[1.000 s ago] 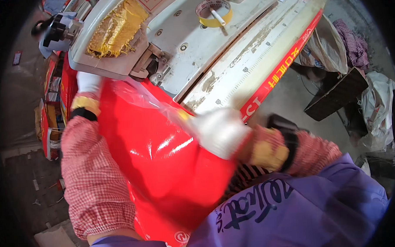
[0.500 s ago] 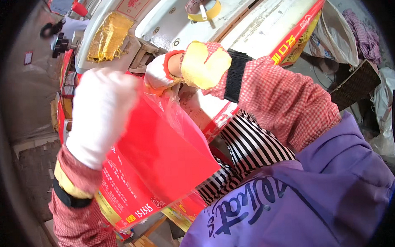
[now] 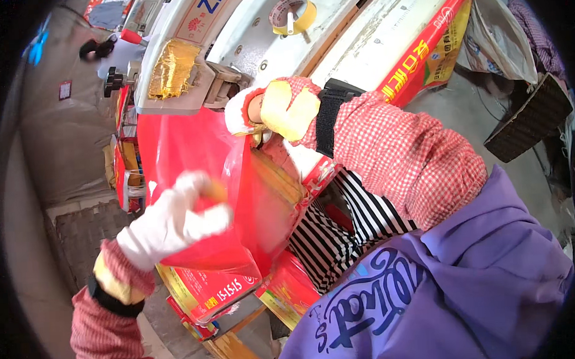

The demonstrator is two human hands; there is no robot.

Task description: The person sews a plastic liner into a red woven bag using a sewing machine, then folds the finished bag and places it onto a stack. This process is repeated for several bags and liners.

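Note:
A red printed plastic bag (image 3: 204, 144) lies across the work in front of me, its upper edge against the pale sewing-machine-like housing. My right hand (image 3: 250, 111), in a white glove with red trim and a bare thumb, is closed on the bag's edge beside that housing. Something small and yellowish shows under its fingers, too hidden to name. Over the lower left of the bag is my left hand (image 3: 175, 224), white-gloved and blurred, thumb and fingers apart with nothing visible between them. A stack of red and yellow printed bags (image 3: 222, 292) shows below.
The pale machine housing (image 3: 181, 31) carries a yellow cloth pad (image 3: 175, 68). A roll of yellow tape (image 3: 304, 15) with a white stick in it rests on the machine's white bed. More printed bags (image 3: 416, 55) lie to the right. A brown woven piece (image 3: 532, 117) is farther right.
My left hand has come down and right from the bag's upper left. The bag's front sheet has folded and shifted, baring the stack below. My right hand stays at the edge.

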